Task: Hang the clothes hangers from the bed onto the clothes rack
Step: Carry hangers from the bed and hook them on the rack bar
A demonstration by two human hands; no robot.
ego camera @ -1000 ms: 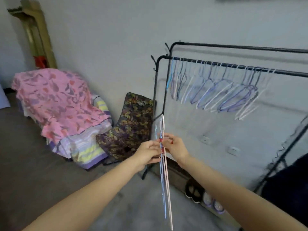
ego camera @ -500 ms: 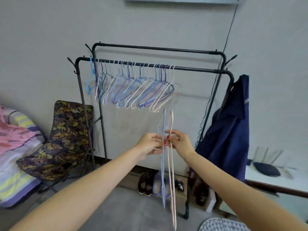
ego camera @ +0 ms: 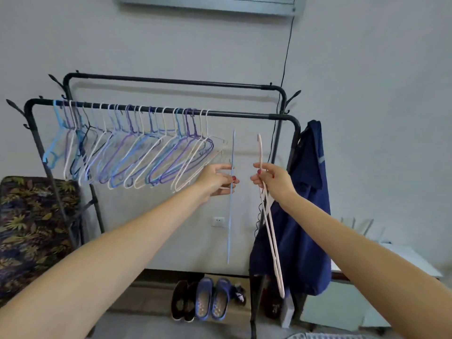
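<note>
A black double-rail clothes rack (ego camera: 244, 115) stands against the wall. Several blue, purple and white hangers (ego camera: 137, 155) hang along the left and middle of its front rail. My left hand (ego camera: 216, 178) grips a thin blue hanger (ego camera: 230, 216), seen edge-on, just below the rail's bare right stretch. My right hand (ego camera: 274, 179) grips pale pink hangers (ego camera: 270, 231), also edge-on and tilted; how many they are I cannot tell. The two hands are a short gap apart. The bed is out of view.
A dark blue garment (ego camera: 303, 216) hangs at the rack's right end. Shoes and blue slippers (ego camera: 212, 299) lie on the floor under the rack. A leaf-patterned chair (ego camera: 31, 228) stands at the left. A white surface (ego camera: 381, 255) lies at the right.
The view has swung right from the bedding to face the rack. My hands have risen toward the rail and pulled apart, splitting the bunch: blue hanger left, pink hangers right.
</note>
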